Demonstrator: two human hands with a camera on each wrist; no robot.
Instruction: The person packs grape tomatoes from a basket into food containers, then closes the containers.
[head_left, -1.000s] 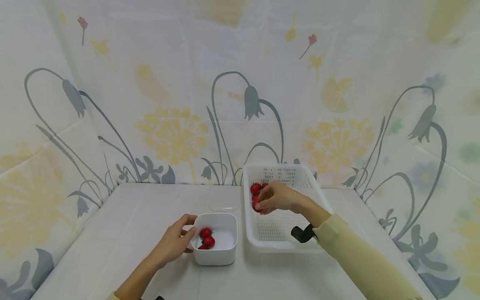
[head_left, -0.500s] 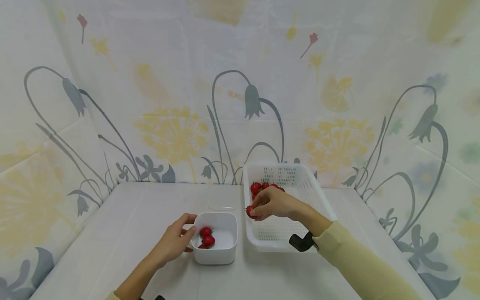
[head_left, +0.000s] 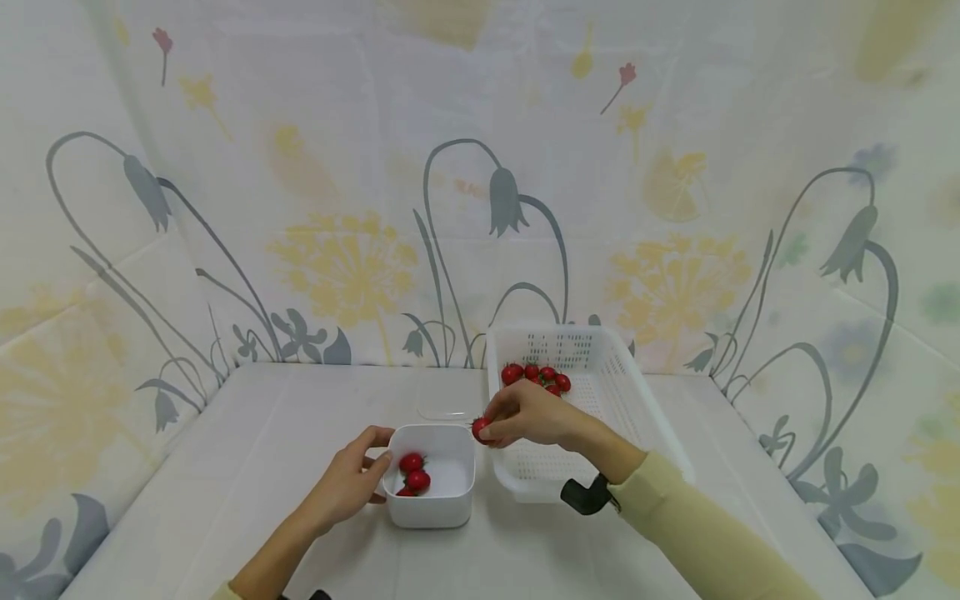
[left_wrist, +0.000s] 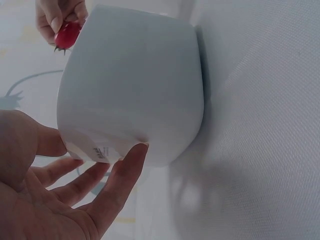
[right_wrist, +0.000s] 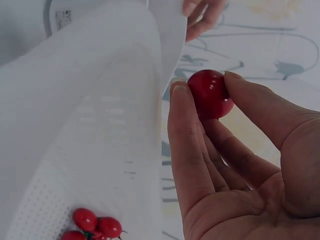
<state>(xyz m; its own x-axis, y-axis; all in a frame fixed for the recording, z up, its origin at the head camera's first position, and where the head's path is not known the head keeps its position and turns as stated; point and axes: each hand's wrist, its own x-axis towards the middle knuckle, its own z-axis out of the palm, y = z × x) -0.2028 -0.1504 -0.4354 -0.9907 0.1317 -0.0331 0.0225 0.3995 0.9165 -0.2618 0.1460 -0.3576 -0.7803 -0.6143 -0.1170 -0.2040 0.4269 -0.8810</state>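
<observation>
My right hand [head_left: 536, 414] pinches a red cherry tomato [right_wrist: 210, 94] between thumb and fingertips. In the head view the tomato is beside the right rim of a small white square container [head_left: 429, 514], above the left edge of a basket. My left hand [left_wrist: 65, 195] grips the container's left side, thumb near the rim and fingers spread along the wall. Inside the container lie a few cherry tomatoes [head_left: 417, 482], gathered at the left. Several more tomatoes [head_left: 547, 375] sit in the far left part of the white perforated basket [head_left: 555, 493].
A clear flat lid-like piece [head_left: 447, 414] lies behind the container on the white-covered table [head_left: 300, 417]. A flower-printed cloth [head_left: 360, 167] hangs as a backdrop around the far and side edges. The basket stands right of the container.
My right hand has lifted a tomato from the basket and carried it left and toward the container. The left hand and container stay in place.
</observation>
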